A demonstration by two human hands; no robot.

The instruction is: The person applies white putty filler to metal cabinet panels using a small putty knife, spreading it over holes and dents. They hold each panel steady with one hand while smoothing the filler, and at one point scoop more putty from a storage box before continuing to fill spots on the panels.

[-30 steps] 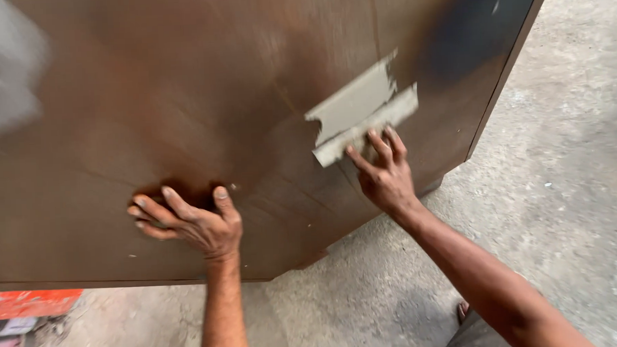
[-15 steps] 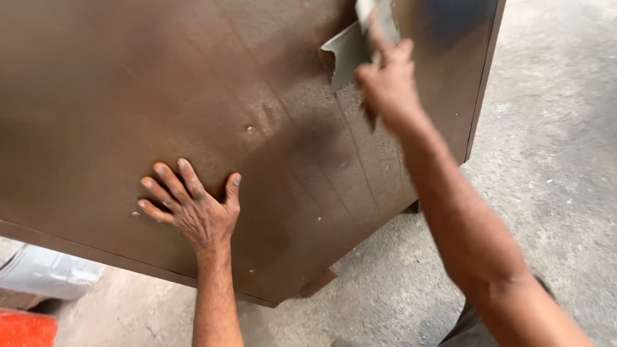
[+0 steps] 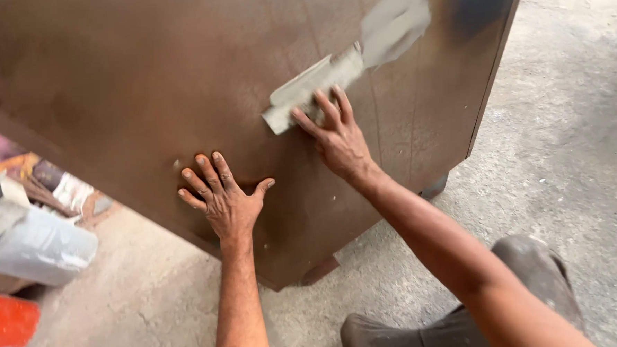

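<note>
Left hand: fingers spread, palm flat on brown board.
Right hand: at 2 o'clock from the left, fingertips pressing grey scraper.
Smear: grey, apparently filler, at 1 o'clock from scraper.

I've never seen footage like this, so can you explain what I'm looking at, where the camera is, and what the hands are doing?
There is no machine here. The camera sits on a person's head and looks down at their own two bare arms. A large brown wooden panel stands over a concrete floor. The left hand lies flat on the panel, fingers spread. The right hand presses a wide flat scraper blade against the wood; a pale grey smear of filler shows just above it. At the left edge lie a grey pipe and something orange.
</note>
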